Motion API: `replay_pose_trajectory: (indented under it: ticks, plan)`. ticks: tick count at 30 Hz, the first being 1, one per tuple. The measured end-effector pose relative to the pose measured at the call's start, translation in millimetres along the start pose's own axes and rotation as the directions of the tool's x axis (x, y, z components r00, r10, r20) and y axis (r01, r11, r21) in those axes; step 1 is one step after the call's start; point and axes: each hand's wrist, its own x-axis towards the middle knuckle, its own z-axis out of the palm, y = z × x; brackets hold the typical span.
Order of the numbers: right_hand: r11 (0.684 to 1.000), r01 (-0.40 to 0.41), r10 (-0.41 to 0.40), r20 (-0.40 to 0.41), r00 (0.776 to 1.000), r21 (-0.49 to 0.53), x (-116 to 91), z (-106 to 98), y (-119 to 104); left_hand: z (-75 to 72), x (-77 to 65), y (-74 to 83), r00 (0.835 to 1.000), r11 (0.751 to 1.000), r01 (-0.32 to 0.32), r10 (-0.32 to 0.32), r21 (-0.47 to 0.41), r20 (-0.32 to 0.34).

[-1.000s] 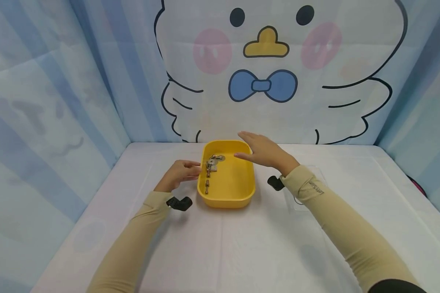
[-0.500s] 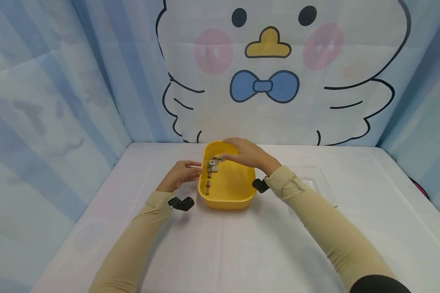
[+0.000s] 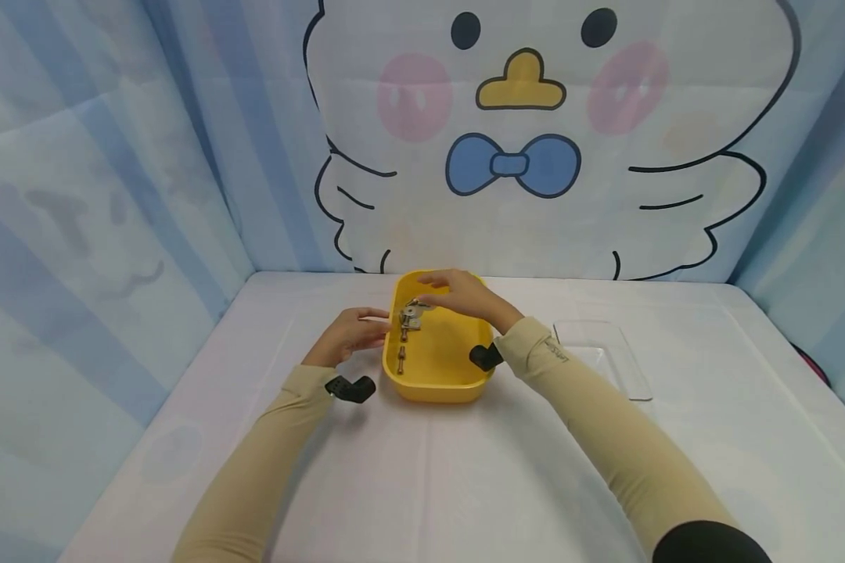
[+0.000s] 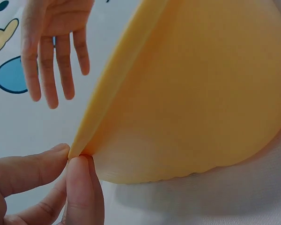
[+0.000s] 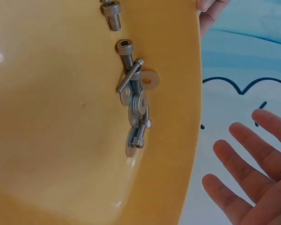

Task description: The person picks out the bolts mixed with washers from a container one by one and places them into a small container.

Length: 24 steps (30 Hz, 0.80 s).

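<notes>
Yellow tub (image 3: 447,356) on the desk (image 3: 366,485), hardware (image 3: 410,315) along its left side.
Smooth, round-cornered, it holds silvery socket-head bolts (image 5: 125,50) and flat washers (image 5: 141,103). The left hand's grip (image 3: 352,335) pinches its left rim (image 4: 113,77); the right hand's grip (image 3: 468,299) is spread above the far end.

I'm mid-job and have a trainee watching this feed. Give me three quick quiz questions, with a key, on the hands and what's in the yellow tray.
1. Fill in the blank: in the head view, the bolts and washers lie along the ____ side of the yellow tray.
2. What does the left hand pinch? A) a bolt; B) the tray's rim; C) a washer.
3. True or false: the right hand is holding nothing.

Key: 1. left. 2. B. 3. True; its fingers show empty in both wrist views.
</notes>
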Motion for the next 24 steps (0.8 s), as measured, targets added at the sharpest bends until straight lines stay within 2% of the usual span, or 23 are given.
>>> replay_pose_trajectory:
  ticks: [6,14,18,24]
  plan:
    - [0.991,0.02,-0.017,-0.024,1.0,0.135,8,2,6,-0.2,1.7,0.0,1.0,1.0,0.008,-0.008,-0.03,0.008]
    - [0.94,0.019,0.002,-0.061,0.998,0.34,21,12,15,-2.6,1.0,-3.1,0.999,0.998,-0.023,0.025,-0.063,0.035]
    - [0.925,0.017,0.008,-0.064,0.998,0.379,24,17,16,-3.1,0.8,-4.5,0.997,0.996,-0.048,0.051,-0.069,0.05]
    - [0.923,-0.007,0.029,-0.049,0.998,0.385,29,25,17,-3.7,2.0,-6.3,0.996,0.996,-0.062,0.066,-0.071,0.055]
